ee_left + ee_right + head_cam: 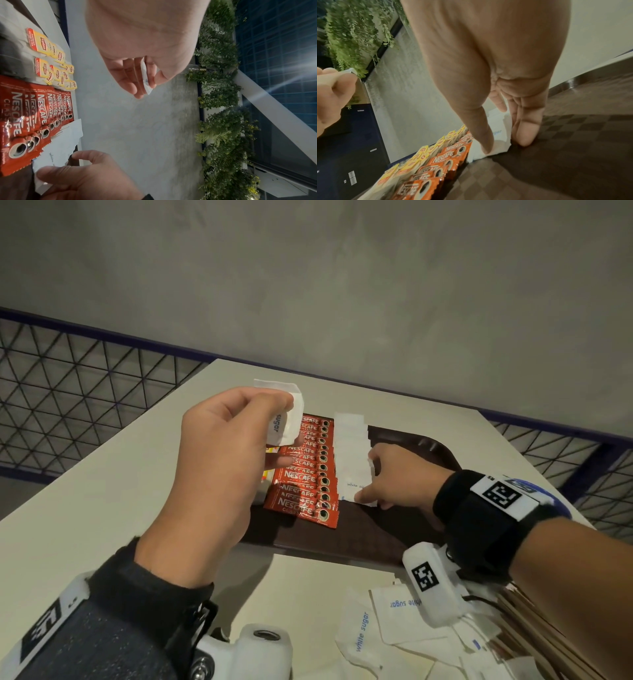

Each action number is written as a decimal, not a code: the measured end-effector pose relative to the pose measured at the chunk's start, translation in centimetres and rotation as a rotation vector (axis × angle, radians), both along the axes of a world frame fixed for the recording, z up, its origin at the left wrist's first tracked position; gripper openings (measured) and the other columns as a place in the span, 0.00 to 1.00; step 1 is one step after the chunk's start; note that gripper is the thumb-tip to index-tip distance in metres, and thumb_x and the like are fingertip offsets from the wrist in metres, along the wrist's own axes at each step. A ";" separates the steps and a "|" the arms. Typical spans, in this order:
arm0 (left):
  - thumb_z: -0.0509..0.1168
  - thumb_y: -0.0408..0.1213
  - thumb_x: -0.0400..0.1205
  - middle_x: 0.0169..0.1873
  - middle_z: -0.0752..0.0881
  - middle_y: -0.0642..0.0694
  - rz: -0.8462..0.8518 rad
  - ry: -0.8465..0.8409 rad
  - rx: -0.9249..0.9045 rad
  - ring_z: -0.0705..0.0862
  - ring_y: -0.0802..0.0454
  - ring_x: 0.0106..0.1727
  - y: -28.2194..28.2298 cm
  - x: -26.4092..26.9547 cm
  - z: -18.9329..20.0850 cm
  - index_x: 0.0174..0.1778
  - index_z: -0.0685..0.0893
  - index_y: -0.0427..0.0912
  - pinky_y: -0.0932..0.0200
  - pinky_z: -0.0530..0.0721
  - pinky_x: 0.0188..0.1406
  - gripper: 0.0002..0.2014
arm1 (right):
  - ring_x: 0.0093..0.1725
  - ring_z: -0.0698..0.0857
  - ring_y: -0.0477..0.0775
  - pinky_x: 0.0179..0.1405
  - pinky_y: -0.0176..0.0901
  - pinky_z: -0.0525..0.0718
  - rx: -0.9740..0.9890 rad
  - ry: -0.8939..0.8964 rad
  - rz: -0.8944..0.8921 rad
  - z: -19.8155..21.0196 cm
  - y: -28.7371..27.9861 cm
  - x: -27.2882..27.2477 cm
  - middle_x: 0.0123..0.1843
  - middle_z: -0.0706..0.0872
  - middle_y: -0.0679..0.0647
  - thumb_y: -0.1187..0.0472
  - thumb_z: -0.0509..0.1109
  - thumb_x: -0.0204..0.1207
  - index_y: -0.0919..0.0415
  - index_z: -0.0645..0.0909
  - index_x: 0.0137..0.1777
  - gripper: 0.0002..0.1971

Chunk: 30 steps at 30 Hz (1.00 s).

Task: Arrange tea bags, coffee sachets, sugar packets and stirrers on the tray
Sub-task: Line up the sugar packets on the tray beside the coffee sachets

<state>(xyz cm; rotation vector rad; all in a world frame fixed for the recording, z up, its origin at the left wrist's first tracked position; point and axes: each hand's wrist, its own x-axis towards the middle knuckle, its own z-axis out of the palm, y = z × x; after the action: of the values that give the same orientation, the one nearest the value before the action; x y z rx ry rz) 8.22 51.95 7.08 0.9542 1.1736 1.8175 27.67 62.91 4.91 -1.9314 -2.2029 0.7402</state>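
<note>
My left hand (pixel 284 419) is raised above the tray's left part and pinches a small bunch of white sugar packets (pixel 291 409), seen edge-on between thumb and fingers (pixel 147 82) in the left wrist view. On the dark brown tray (pixel 376 529) lie a row of yellow tea bags (pixel 49 58), a row of overlapping red coffee sachets (pixel 305 470) and a row of white sugar packets (pixel 351 460). My right hand (pixel 371 474) rests on the near end of that sugar row, thumb (pixel 485 144) pressing a packet (pixel 498 146), fingers straight at its right edge.
Loose sugar packets (pixel 394 621) lie on the cream table (pixel 85 508) near the front right, beside a bundle of wooden stirrers (pixel 534 628) partly under my right forearm. The tray's right half (pixel 573 135) is bare. A wire fence (pixel 68 392) runs behind the table.
</note>
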 end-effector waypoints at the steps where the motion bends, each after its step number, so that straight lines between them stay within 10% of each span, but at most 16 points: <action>1: 0.73 0.38 0.83 0.48 0.92 0.49 -0.005 -0.002 0.003 0.91 0.34 0.53 -0.1 0.1 0.1 0.46 0.93 0.43 0.60 0.84 0.27 0.05 | 0.48 0.90 0.54 0.45 0.48 0.94 0.000 0.013 0.016 0.1 -0.1 0.1 0.59 0.84 0.51 0.60 0.83 0.73 0.55 0.73 0.69 0.28; 7: 0.75 0.38 0.82 0.44 0.93 0.49 -0.013 0.029 0.024 0.92 0.40 0.53 0.0 0.3 0.1 0.45 0.94 0.45 0.59 0.85 0.32 0.04 | 0.45 0.83 0.45 0.42 0.38 0.78 0.241 -0.136 0.123 3.4 -2.0 0.7 0.53 0.85 0.44 0.41 0.75 0.78 0.52 0.77 0.72 0.27; 12: 0.74 0.27 0.79 0.39 0.92 0.54 -0.016 0.083 0.098 0.90 0.57 0.41 0.0 0.2 -0.1 0.48 0.89 0.47 0.59 0.85 0.34 0.10 | 0.38 0.86 0.41 0.42 0.41 0.84 -0.024 -0.118 0.468 5.8 -7.8 2.1 0.41 0.90 0.44 0.44 0.79 0.74 0.43 0.87 0.52 0.10; 18: 0.74 0.23 0.78 0.44 0.93 0.46 -0.037 0.071 0.153 0.93 0.50 0.41 -0.4 0.8 0.0 0.59 0.77 0.49 0.55 0.87 0.36 0.21 | 0.52 0.80 0.40 0.49 0.37 0.86 0.032 -0.557 0.656 3.6 -12.6 4.0 0.53 0.77 0.35 0.34 0.78 0.69 0.34 0.77 0.66 0.26; 25: 0.73 0.20 0.79 0.49 0.92 0.40 -0.152 0.091 0.053 0.93 0.48 0.44 -1.3 2.2 -0.1 0.69 0.73 0.50 0.56 0.89 0.36 0.29 | 0.48 0.81 0.44 0.48 0.45 0.86 0.139 -0.397 0.632 1.9 -14.3 5.5 0.51 0.77 0.40 0.47 0.71 0.77 0.46 0.82 0.56 0.10; 30: 0.75 0.22 0.78 0.50 0.92 0.43 -0.205 0.094 -0.073 0.94 0.46 0.46 -1.0 3.0 -0.4 0.66 0.80 0.47 0.53 0.91 0.36 0.24 | 0.48 0.86 0.39 0.44 0.31 0.81 0.036 0.037 0.545 1.9 -14.0 6.2 0.47 0.87 0.39 0.53 0.76 0.80 0.43 0.91 0.51 0.04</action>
<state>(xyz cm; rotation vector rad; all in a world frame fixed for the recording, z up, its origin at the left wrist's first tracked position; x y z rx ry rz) 11.19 50.90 6.73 1.0862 1.1457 1.5723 33.85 48.90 6.83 -1.2837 -2.7221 0.7778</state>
